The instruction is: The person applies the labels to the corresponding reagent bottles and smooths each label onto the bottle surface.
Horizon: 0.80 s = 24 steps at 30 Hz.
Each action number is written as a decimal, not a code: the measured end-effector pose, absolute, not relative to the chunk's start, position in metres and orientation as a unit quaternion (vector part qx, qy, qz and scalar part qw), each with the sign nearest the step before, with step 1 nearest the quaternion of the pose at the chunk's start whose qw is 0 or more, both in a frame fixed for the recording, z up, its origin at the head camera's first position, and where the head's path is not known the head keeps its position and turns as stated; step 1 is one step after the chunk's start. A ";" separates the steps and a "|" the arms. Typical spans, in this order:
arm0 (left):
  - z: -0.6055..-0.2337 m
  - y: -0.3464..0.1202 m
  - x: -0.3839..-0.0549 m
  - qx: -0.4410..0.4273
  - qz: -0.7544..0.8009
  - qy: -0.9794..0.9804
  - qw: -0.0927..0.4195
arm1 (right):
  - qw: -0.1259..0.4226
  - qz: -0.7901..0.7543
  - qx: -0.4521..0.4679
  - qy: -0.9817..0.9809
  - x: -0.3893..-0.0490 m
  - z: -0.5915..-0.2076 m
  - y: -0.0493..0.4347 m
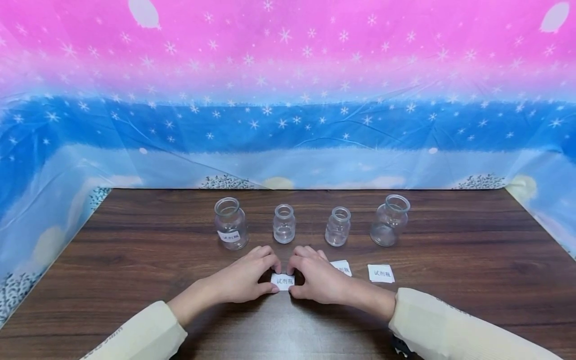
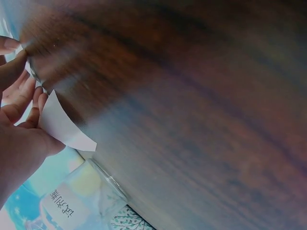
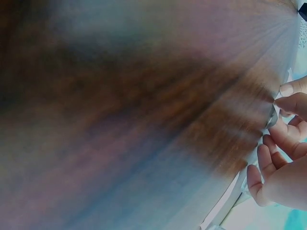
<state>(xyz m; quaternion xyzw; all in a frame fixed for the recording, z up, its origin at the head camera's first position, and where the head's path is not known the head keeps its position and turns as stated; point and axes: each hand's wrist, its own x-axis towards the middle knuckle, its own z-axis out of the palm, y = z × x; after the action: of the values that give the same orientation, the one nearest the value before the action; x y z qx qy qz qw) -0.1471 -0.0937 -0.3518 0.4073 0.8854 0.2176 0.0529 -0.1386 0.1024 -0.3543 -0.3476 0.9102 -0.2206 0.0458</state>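
Observation:
Both hands meet over a white printed label (image 1: pixel 283 282) at the front middle of the table. My left hand (image 1: pixel 249 276) pinches its left end between thumb and fingers, and my right hand (image 1: pixel 321 278) pinches the right end. In the left wrist view a curved piece of white paper (image 2: pixel 67 125) lies against the left hand's lower fingers; whether it is gripped there, I cannot tell. A large glass jar (image 1: pixel 231 220) behind the left hand bears a label like the one held.
Two small glass jars (image 1: pixel 284 225) (image 1: pixel 338 227) and another large jar (image 1: pixel 389 221) stand in a row behind the hands. To the right lie two small stacks of labels, one partly covered by the right hand (image 1: pixel 342 268), one in full view (image 1: pixel 381 273). A patterned cloth (image 1: pixel 288 125) hangs behind the table.

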 end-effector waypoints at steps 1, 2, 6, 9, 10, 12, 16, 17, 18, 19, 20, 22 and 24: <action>-0.352 -0.094 -0.147 0.408 0.217 0.885 0.052 | 0.046 -0.221 -0.348 0.910 -0.139 -0.354 0.102; -0.352 -0.094 -0.147 0.408 0.217 0.885 0.052 | 0.047 -0.223 -0.348 0.910 -0.139 -0.354 0.103; -0.352 -0.094 -0.146 0.403 0.217 0.888 0.050 | 0.050 -0.227 -0.351 0.907 -0.139 -0.354 0.103; -0.352 -0.094 -0.146 0.399 0.217 0.890 0.051 | 0.051 -0.229 -0.353 0.906 -0.139 -0.354 0.103; -0.351 -0.095 -0.146 0.398 0.216 0.890 0.052 | 0.051 -0.229 -0.354 0.906 -0.139 -0.354 0.102; -0.351 -0.095 -0.146 0.400 0.215 0.889 0.053 | 0.051 -0.229 -0.355 0.905 -0.140 -0.353 0.102; -0.351 -0.094 -0.146 0.408 0.214 0.886 0.052 | 0.052 -0.230 -0.355 0.905 -0.140 -0.354 0.103; -0.352 -0.094 -0.146 0.409 0.214 0.885 0.052 | 0.052 -0.230 -0.355 0.905 -0.140 -0.354 0.103; -0.352 -0.094 -0.146 0.411 0.214 0.885 0.051 | 0.053 -0.230 -0.354 0.905 -0.140 -0.354 0.103; -0.352 -0.094 -0.145 0.412 0.214 0.884 0.051 | 0.052 -0.230 -0.354 0.905 -0.140 -0.354 0.103; -0.352 -0.094 -0.145 0.413 0.214 0.884 0.050 | 0.051 -0.230 -0.354 0.905 -0.140 -0.354 0.103; -0.352 -0.094 -0.145 0.413 0.212 0.884 0.050 | 0.052 -0.233 -0.353 0.905 -0.140 -0.355 0.103; -0.352 -0.093 -0.145 0.413 0.213 0.884 0.050 | 0.050 -0.236 -0.352 0.904 -0.140 -0.355 0.103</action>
<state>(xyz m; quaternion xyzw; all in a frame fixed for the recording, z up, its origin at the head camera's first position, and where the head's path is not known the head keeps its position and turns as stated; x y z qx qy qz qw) -0.1446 -0.0932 -0.3522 0.4133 0.8840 0.2129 0.0497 -0.1399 0.1027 -0.3550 -0.3519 0.9045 -0.2357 0.0503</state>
